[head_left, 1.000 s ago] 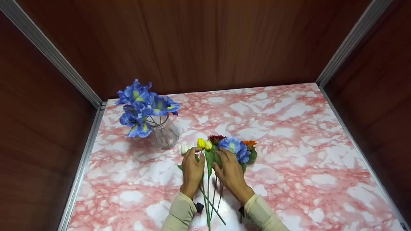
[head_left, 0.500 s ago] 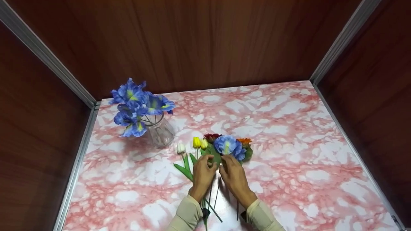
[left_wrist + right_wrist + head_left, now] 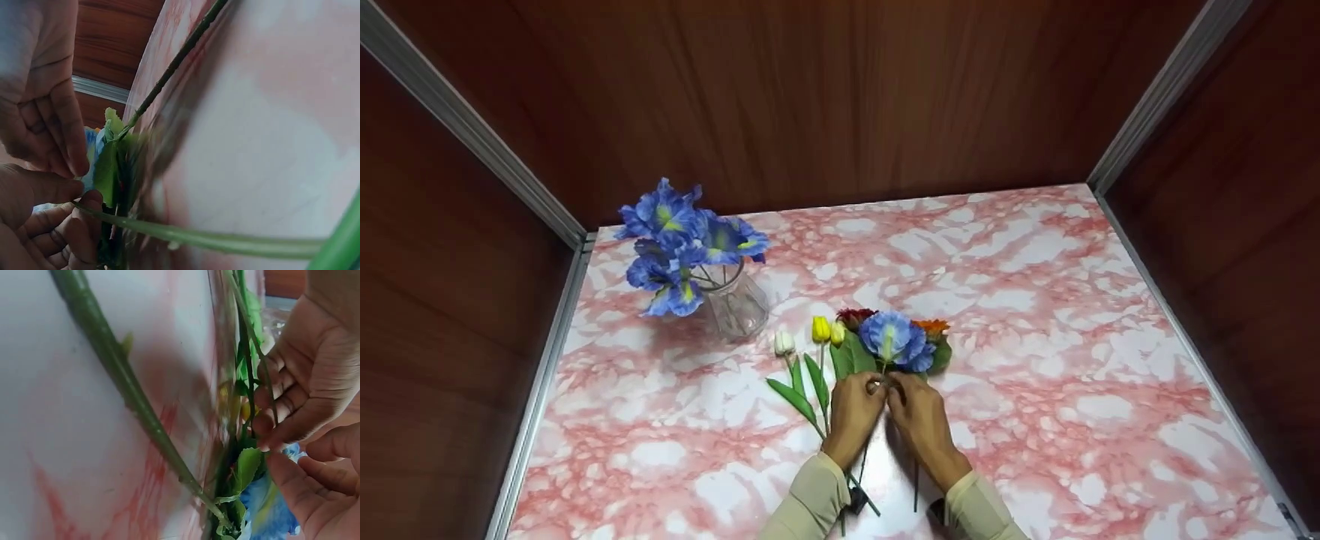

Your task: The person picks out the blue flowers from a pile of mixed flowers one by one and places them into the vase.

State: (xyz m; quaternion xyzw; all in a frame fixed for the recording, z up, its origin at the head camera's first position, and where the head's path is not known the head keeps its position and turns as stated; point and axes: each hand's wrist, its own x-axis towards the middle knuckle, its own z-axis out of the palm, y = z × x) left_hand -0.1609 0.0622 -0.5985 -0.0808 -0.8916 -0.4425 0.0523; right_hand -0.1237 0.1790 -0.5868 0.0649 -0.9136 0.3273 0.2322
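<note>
A light blue flower with a pale centre lies among other cut flowers on the table. My left hand pinches its thin green stem between thumb and finger, just below the bloom. My right hand meets it there, fingertips right at the stem, but I cannot tell whether they pinch it. A darker green stem with small nubs slants through the right wrist view. Left of the hands lie a white tulip and a yellow tulip; a dark red flower and an orange flower flank the blue bloom.
A clear glass vase holding several blue irises stands at the back left of the pink and white marbled table. Dark wood panels with metal edge strips enclose the back and sides.
Both hands have moved from the tulips and leaves to the blue flower's stem, coming together below its bloom. The left hand has shifted right, uncovering the tulips.
</note>
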